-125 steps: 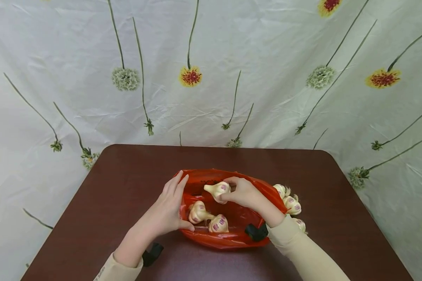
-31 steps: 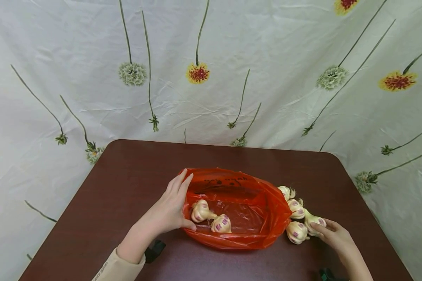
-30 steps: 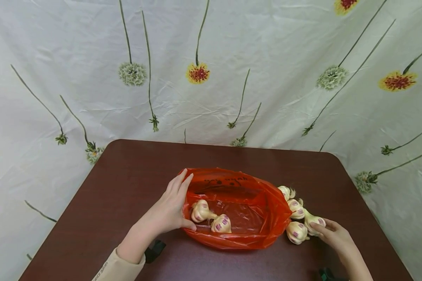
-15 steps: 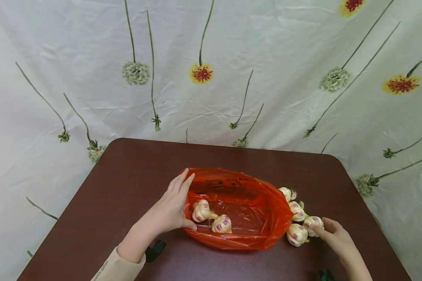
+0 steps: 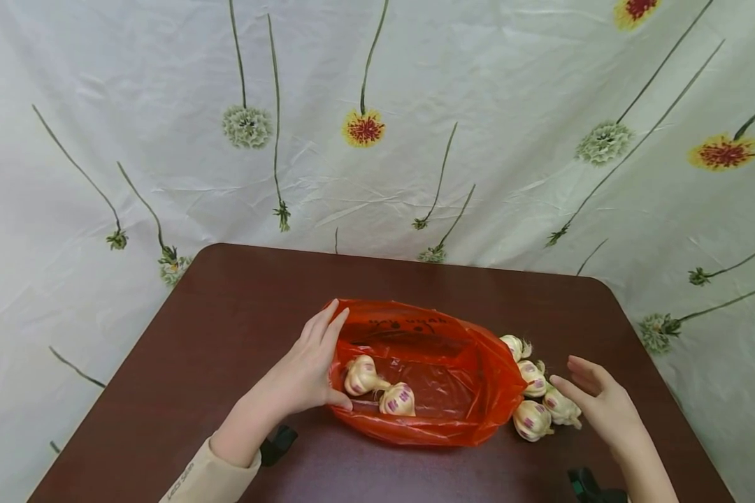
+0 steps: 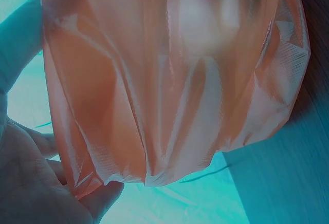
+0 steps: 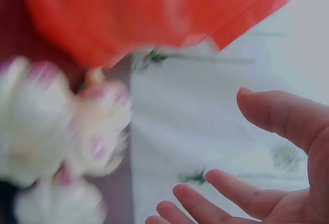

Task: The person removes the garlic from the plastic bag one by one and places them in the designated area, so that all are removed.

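A red plastic bag [image 5: 472, 433] lies with its mouth wide on the dark table, and two garlic bulbs show inside, a left one [image 5: 361, 376] and a front one [image 5: 398, 400]. My left hand [image 5: 302, 367] holds the bag's left end, thumb at the front rim and fingers at the back rim. In the left wrist view, fingers reach behind the bag's edge. Several more garlic bulbs [image 5: 532, 420] lie against the bag's right side. My right hand [image 5: 607, 405] hovers just right of the outermost bulb [image 5: 561, 405], fingers spread and holding nothing, as the right wrist view also shows.
The dark brown table [image 5: 252, 293] has rounded far corners. Behind it hangs a pale cloth [image 5: 478, 91] printed with flowers on long stems. A black strap [image 5: 279, 443] shows at the left wrist, another device [image 5: 594, 487] at the right.
Earlier my right hand held a garlic bulb above the bag, then set it down right of the bag among the others. Now it has let go and drawn back. My left hand stays put.
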The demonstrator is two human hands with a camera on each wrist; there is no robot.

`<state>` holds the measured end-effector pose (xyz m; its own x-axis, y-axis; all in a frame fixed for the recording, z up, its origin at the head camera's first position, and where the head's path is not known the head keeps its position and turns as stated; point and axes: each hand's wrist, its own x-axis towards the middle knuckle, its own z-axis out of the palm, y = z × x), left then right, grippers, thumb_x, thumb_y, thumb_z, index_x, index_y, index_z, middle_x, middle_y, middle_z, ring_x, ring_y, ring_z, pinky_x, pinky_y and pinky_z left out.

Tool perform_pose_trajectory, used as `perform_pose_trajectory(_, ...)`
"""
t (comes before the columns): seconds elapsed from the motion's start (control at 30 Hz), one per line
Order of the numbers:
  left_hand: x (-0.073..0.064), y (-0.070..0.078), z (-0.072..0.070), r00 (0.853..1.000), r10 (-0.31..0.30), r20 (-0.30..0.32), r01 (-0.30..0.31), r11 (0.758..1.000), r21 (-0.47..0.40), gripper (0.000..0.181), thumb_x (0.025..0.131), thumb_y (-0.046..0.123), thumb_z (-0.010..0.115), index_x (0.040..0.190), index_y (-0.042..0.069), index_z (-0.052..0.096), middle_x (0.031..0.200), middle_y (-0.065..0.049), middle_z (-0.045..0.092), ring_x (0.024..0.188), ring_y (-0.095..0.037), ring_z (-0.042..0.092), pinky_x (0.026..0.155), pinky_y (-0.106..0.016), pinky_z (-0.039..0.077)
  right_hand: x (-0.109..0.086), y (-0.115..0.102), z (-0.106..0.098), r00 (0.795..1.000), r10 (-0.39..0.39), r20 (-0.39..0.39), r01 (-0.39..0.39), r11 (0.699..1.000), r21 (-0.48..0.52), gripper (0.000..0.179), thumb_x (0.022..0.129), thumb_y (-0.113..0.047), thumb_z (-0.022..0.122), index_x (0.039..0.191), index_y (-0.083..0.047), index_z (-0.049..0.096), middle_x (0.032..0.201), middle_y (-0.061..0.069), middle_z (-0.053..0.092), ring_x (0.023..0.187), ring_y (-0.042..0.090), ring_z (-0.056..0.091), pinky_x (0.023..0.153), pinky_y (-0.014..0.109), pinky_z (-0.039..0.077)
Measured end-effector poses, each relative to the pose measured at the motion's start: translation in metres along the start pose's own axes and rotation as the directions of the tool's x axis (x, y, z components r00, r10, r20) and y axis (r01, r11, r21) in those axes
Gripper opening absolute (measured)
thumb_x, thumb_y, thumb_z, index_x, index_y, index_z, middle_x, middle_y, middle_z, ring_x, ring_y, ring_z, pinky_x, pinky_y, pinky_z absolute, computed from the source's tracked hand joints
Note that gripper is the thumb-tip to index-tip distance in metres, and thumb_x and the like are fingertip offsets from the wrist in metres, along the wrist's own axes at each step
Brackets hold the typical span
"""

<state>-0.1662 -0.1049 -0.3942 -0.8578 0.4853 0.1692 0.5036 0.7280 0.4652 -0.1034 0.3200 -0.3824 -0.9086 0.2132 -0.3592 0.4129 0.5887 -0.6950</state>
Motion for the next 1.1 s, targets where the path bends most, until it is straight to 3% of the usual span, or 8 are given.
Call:
perform_pose_trajectory(0.1,0.000,0.000,0.000,1.000,-0.001,0.002,0.001,1.000,-0.005,0.131,0.051,0.029,0.099,0.152,-0.006,0.022,0.160,-0.026,0.015,0.144,-0.046,0.021,0.110,-0.057,0.037,-0.006,-0.016,0.004,0.997,-0.078,-0.020,0.078,0.997,0.008,0.083,0.095,-0.051,0.058,0.155,-0.005,0.024,0.157,0.025,0.031,0.142,0.043,0.032,0.106,0.061,0.038)
perform_pose_trajectory(0.2,0.000,-0.001,0.000,1.000,0.001,-0.003,-0.001,1.000,-0.011,0.131,0.051,0.029,0.099,0.152,-0.006,0.023,0.160,-0.026,0.016,0.144,-0.045,0.021,0.111,-0.057,0.036,-0.011,-0.033,0.010,0.984,-0.172,-0.055,0.174,0.984,0.028,0.073,0.096,-0.047,0.060,0.152,-0.008,0.033,0.153,0.020,0.041,0.138,0.039,0.041,0.101,0.038,0.049)
perform_pose_trajectory(0.3,0.000,-0.001,0.001,1.000,0.005,-0.006,-0.005,1.000,-0.011,0.131,0.051,0.029,0.099,0.152,-0.006,0.022,0.160,-0.026,0.016,0.144,-0.045,0.022,0.111,-0.057,0.036,-0.014,-0.051,0.017,0.961,-0.266,-0.081,0.271,0.961,0.053,0.063,0.097,-0.042,0.061,0.148,-0.011,0.042,0.149,0.016,0.048,0.134,0.035,0.049,0.089,0.013,0.047)
perform_pose_trajectory(0.37,0.000,-0.002,0.002,1.000,0.007,-0.011,-0.008,1.000,-0.009,0.131,0.050,0.029,0.099,0.151,-0.006,0.023,0.160,-0.026,0.016,0.144,-0.045,0.022,0.111,-0.057,0.037,-0.016,-0.063,0.023,0.945,-0.317,-0.082,0.323,0.943,0.074,0.057,0.097,-0.039,0.061,0.145,-0.012,0.046,0.146,0.014,0.051,0.131,0.032,0.052,0.085,0.006,0.044)
perform_pose_trajectory(0.6,-0.001,-0.002,0.002,1.000,0.009,-0.017,-0.009,1.000,0.003,0.131,0.050,0.029,0.099,0.151,-0.006,0.024,0.160,-0.027,0.017,0.143,-0.046,0.024,0.110,-0.056,0.038,-0.015,-0.098,0.044,0.898,-0.440,-0.011,0.434,0.883,0.180,0.045,0.095,-0.027,0.066,0.136,-0.010,0.056,0.139,0.013,0.058,0.126,0.032,0.057,0.092,0.022,0.053)
perform_pose_trajectory(0.83,-0.002,-0.002,0.003,1.000,0.010,-0.021,-0.010,1.000,0.005,0.131,0.050,0.029,0.099,0.151,-0.006,0.024,0.159,-0.028,0.017,0.143,-0.046,0.024,0.110,-0.057,0.038,-0.008,-0.123,0.065,0.885,-0.459,0.081,0.442,0.882,0.163,0.043,0.093,-0.027,0.069,0.131,-0.011,0.060,0.134,0.014,0.061,0.122,0.032,0.061,0.099,0.042,0.052)
perform_pose_trajectory(1.1,-0.003,-0.002,0.003,1.000,0.016,-0.021,-0.016,1.000,0.004,0.131,0.050,0.029,0.099,0.151,-0.006,0.024,0.159,-0.028,0.017,0.143,-0.046,0.024,0.110,-0.057,0.037,0.005,-0.133,0.089,0.865,-0.473,0.170,0.448,0.879,0.165,0.039,0.092,-0.020,0.070,0.127,-0.007,0.063,0.130,0.014,0.064,0.119,0.031,0.062,0.094,0.039,0.055)
